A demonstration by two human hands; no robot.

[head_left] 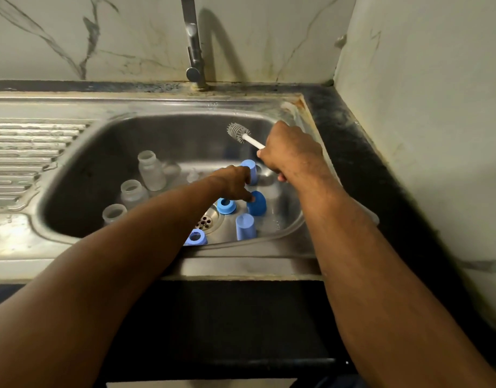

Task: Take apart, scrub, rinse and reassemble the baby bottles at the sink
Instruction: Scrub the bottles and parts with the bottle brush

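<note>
Three clear bottle bodies (151,170) (133,191) (113,214) stand open-topped at the left of the steel sink (162,107). Blue screw rings (226,205) (196,238) and light blue caps (245,226) (249,170) lie near the drain (206,219). My left hand (232,183) reaches down among them, fingers spread, one fingertip touching a dark blue cap (258,204). My right hand (291,152) grips the white handle of a bottle brush, its grey head (238,131) raised above the basin. A clear nipple (193,175) sits behind my left hand.
The faucet (195,51) rises behind the basin, with no water running. A ribbed drainboard (25,158) lies to the left. A dark counter (353,135) and a white wall (423,107) close in on the right.
</note>
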